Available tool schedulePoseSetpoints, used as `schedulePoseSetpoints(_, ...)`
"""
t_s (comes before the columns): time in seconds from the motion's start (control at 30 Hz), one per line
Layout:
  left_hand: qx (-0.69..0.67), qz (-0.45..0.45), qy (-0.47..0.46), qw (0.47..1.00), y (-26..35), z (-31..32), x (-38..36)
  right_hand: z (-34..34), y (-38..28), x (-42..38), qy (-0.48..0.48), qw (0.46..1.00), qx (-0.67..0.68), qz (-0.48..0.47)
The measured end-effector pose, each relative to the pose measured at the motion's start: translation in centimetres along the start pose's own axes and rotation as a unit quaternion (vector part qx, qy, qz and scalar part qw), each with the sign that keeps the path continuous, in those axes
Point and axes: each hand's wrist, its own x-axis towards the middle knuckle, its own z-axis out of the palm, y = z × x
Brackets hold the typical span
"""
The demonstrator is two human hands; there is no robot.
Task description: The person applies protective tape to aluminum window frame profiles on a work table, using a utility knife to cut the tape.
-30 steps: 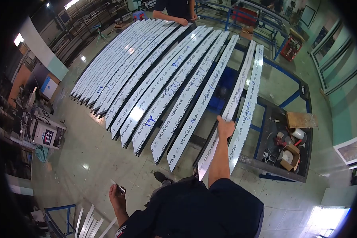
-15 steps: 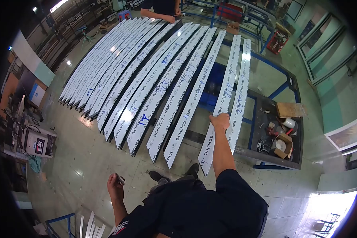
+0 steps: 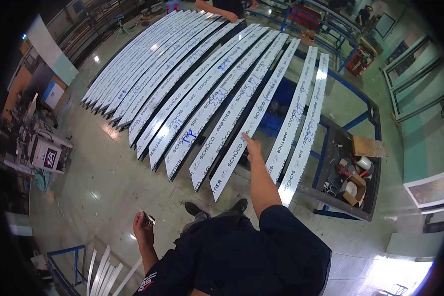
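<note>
Profiles (image 3: 217, 116), long, straight-edged strips with mitred ends, lie side by side across an open surface (image 3: 352, 88) of blue steel bars; the lens bows them. White film on top, slightly glossy, black SCHÜCO / SPI / PARTNER print, blue handwriting. Dark edges show between several.

My right hand (image 3: 252, 149) is at the third profile (image 3: 228, 167) from the right, fingertips at its right edge near the "SPI" print. Fingers partly curled, index more extended; I can't tell if it grips or just touches. Two narrower-looking profiles lie right of it, well spaced.

My left hand (image 3: 144, 226) is low, off the surface, closed round a small object (image 3: 149, 218) with a thin pale edge; too small to identify.

Right end of the surface: dark flat shelf (image 3: 362, 212) with an open cardboard box (image 3: 356, 191), a white cylinder (image 3: 364, 163) and a flat brown board (image 3: 369, 147). Another person's forearm (image 3: 222, 11) reaches over the far ends. Floor (image 3: 101, 192) is smooth, shiny tile.
</note>
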Motion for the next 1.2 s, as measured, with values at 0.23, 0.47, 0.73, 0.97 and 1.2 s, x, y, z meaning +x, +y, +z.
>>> schedulePoseSetpoints(0.23, -0.008, 0.006, 0.034, 0.999, -0.2, -1.5, -2.8, 0.6, 0.3, 0.3, -0.013, 0.979, 0.205, 0.019)
schedulePoseSetpoints(0.47, -0.022, -0.016, 0.061, 0.998, -1.8, -1.9, -4.4, 2.1, -2.2, -2.8, 0.074, 0.988, 0.133, -0.006)
schedulePoseSetpoints(0.73, -0.011, -0.005, 0.057, 0.998, -2.1, -2.3, -3.5, 1.2, -0.4, -0.7, 0.058, 0.992, 0.111, 0.004)
schedulePoseSetpoints(0.97, -0.013, 0.001, 0.044, 0.999, -1.4, -1.5, -2.5, 1.3, -0.3, -0.2, -0.005, 0.993, 0.113, 0.037)
schedulePoseSetpoints(1.2, -0.012, -0.001, 0.043, 0.999, -1.9, -1.6, -2.4, 0.8, -0.4, -0.2, -0.042, 0.985, 0.151, 0.066)
